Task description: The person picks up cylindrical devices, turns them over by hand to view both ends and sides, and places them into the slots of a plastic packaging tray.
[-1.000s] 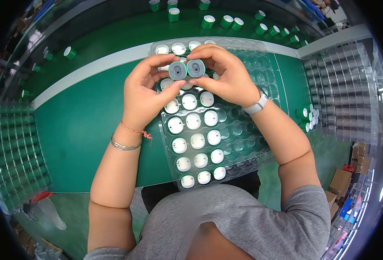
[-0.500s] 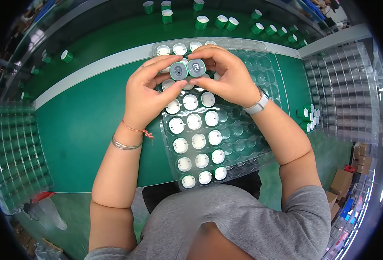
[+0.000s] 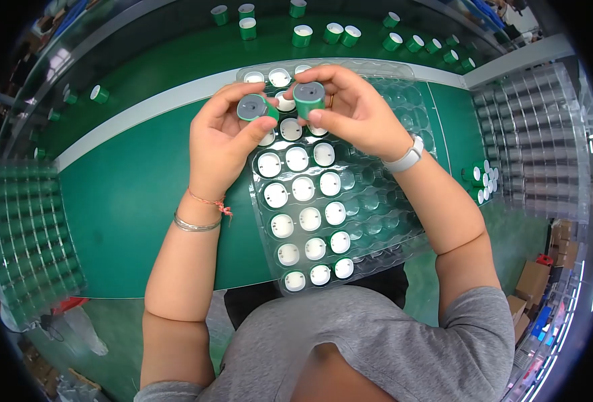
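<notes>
My left hand (image 3: 219, 130) grips a short green cylinder (image 3: 254, 107) with a dark grey end face turned up toward me. A second green cylinder (image 3: 308, 100), also grey-ended, is pinched in the fingers of my right hand (image 3: 350, 110). The two cylinders are a little apart, side by side. Beneath both hands lies a clear plastic tray (image 3: 377, 221) with round pockets. Its left columns hold white-faced green pieces (image 3: 297, 159), and the pockets on its right side hold none. My fingers hide some of the upper pieces.
Past the pale ledge (image 3: 142, 120), loose green pieces with white tops (image 3: 302, 35) stand on a green surface. A small cluster of them (image 3: 484, 181) sits at the right edge of the table (image 3: 122, 208). Stacked clear trays (image 3: 25, 234) flank the left side, and more trays (image 3: 534, 147) the right.
The cylinders, earlier touching with grey faces toward me, have moved apart and tilted, showing more of their green sides. My right hand has turned slightly.
</notes>
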Tool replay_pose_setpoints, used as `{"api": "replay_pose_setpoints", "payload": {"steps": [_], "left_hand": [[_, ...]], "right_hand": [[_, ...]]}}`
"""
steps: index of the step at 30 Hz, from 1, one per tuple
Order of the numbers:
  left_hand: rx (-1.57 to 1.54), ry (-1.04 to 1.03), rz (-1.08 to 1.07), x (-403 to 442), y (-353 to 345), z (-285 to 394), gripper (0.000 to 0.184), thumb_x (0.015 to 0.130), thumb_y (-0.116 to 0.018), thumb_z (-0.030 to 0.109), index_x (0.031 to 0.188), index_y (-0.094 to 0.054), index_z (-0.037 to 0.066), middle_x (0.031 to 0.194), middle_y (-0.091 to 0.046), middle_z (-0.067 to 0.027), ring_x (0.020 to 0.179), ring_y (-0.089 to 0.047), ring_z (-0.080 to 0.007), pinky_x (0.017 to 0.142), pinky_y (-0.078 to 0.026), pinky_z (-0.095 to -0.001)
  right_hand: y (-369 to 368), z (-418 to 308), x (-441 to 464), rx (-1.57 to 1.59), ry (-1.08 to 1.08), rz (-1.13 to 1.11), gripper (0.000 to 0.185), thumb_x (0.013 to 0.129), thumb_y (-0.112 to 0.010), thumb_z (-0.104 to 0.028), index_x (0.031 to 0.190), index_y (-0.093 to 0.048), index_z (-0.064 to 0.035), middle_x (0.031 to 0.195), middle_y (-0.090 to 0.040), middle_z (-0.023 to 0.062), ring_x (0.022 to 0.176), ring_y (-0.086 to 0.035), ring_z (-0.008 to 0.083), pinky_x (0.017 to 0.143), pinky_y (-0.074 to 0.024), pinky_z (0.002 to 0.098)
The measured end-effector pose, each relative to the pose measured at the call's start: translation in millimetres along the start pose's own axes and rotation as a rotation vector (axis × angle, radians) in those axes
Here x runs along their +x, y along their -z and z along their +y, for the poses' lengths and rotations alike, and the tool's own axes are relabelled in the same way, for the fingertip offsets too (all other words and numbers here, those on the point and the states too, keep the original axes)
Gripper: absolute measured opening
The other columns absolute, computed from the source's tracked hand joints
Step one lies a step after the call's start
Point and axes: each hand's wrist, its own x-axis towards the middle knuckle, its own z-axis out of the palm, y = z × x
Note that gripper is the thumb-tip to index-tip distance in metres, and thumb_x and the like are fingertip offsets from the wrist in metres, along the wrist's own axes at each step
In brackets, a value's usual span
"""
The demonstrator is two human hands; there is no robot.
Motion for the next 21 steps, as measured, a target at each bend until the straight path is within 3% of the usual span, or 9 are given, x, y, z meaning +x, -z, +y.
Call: {"api": "replay_pose_setpoints", "payload": {"steps": [2,7,9,12,15,21], "left_hand": [[0.245,-0.183,-0.069,0,-2,0,0.037,0.084,-0.070,-0.003,0.118,-0.056,-0.002,0.118,-0.059,-0.0119,0.111,-0.060,-0.0202,0.093,-0.051,-0.0311],[0.264,-0.203,-0.093,-2,-2,-10,0.032,0.086,-0.062,-0.005,0.117,-0.057,-0.001,0.114,-0.058,-0.0102,0.104,-0.059,-0.0176,0.090,-0.048,-0.0285],[0.295,-0.207,-0.061,-3,3,-12,0.037,0.081,-0.072,0.002,0.115,-0.059,0.001,0.109,-0.059,-0.0089,0.092,-0.059,-0.0148,0.079,-0.049,-0.0269],[0.482,-0.220,-0.045,-4,0,-7,0.038,0.074,-0.080,0.007,0.107,-0.063,0.003,0.101,-0.062,-0.0071,0.082,-0.058,-0.0133,0.071,-0.048,-0.0264],[0.574,-0.264,-0.042,-3,-5,-4,0.037,0.068,-0.085,0.010,0.098,-0.066,0.003,0.091,-0.064,-0.0056,0.078,-0.058,-0.0135,0.068,-0.048,-0.0265],[0.552,-0.279,-0.015,-1,-2,-7,0.023,0.072,-0.080,0.006,0.091,-0.067,0.002,0.086,-0.065,-0.0060,0.079,-0.060,-0.0158,0.072,-0.048,-0.0277]], "right_hand": [[-3,0,0,-0.030,0.037,-0.005,0.048,0.085,-0.060,0.004,0.132,-0.048,-0.0017,0.123,-0.059,0.0118,0.112,-0.058,0.0188,0.088,-0.0511,0.0302],[-4,-1,-2,-0.197,0.026,0.007,0.048,0.082,-0.061,0.009,0.128,-0.052,-0.0016,0.122,-0.059,0.0107,0.116,-0.057,0.0207,0.096,-0.0494,0.0334],[-3,1,-1,-0.444,0.137,-0.034,0.044,0.079,-0.064,0.007,0.122,-0.058,-0.0028,0.123,-0.060,0.0095,0.114,-0.059,0.0203,0.094,-0.0506,0.0333],[-10,-4,-2,-0.512,0.134,-0.004,0.040,0.076,-0.066,0.006,0.115,-0.063,-0.0037,0.119,-0.062,0.0088,0.111,-0.060,0.0207,0.091,-0.0514,0.0331],[-13,0,-1,-0.515,0.190,0.031,0.039,0.075,-0.067,0.006,0.112,-0.064,-0.0038,0.116,-0.064,0.0094,0.108,-0.062,0.0220,0.089,-0.0515,0.0330],[-14,4,-1,-0.597,0.281,0.013,0.038,0.073,-0.072,0.004,0.109,-0.064,-0.0038,0.114,-0.066,0.0107,0.105,-0.063,0.0240,0.088,-0.0516,0.0329]]}}
